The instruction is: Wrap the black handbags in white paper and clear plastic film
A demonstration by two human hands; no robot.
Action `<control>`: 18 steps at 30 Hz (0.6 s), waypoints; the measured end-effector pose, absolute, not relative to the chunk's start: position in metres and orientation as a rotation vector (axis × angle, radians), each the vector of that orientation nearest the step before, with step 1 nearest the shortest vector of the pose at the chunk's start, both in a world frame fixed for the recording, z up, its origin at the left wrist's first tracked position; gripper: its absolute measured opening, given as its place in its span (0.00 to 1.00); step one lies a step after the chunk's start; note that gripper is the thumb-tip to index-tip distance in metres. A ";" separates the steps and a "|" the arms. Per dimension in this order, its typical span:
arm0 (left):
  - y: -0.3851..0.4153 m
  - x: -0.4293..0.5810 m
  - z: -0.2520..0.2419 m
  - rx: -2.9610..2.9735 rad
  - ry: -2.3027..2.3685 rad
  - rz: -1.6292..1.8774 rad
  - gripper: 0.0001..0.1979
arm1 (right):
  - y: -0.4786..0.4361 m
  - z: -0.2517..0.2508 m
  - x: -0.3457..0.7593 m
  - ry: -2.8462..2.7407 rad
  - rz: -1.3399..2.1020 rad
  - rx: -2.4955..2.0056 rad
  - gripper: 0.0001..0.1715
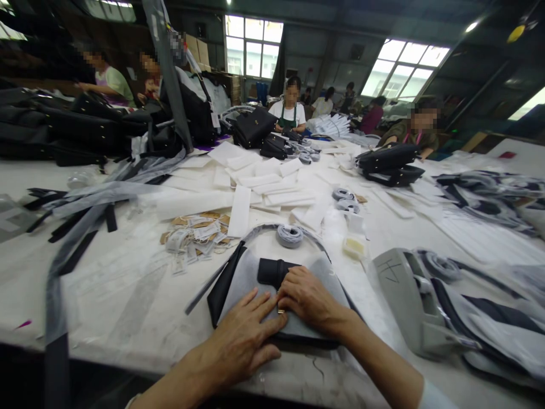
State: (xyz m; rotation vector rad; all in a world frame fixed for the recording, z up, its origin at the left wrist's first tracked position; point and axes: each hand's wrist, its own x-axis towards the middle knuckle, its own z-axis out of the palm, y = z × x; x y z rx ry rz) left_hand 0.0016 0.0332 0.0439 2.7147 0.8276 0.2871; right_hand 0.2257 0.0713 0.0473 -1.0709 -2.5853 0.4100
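Note:
A handbag (242, 278) with black sides lies in front of me, its front face covered by a pale grey protective sheet (251, 267). My left hand (249, 326) rests flat on it, fingers stretched and slightly apart, holding nothing. Beside its fingertips, my right hand (309, 298) is closed, with curled fingers pressing on a short black strap (272, 271) that crosses the bag's front. A small gold-coloured metal piece (280, 310) shows between the two hands. At the bag's top, a wrapped grey coil (290, 236) sits inside the arched handle (264, 227).
Paper tags (198, 236) lie in a pile left of the bag, with white sheets (272, 182) beyond. A yellowish block (354, 247) and a grey dispenser (404, 301) stand to the right. Wrapped straps (79, 227) hang over the left table edge. Several people work behind.

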 end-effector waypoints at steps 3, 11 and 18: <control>0.029 0.004 0.026 2.829 0.845 0.331 0.33 | 0.065 0.044 0.217 -2.598 0.276 -1.226 0.04; 0.012 0.013 -0.041 3.302 1.168 1.068 0.19 | 0.044 0.018 0.203 -2.288 -0.052 -1.287 0.09; 0.026 0.031 -0.043 3.106 1.179 1.714 0.16 | 0.047 0.018 0.203 -2.431 -0.257 -1.155 0.12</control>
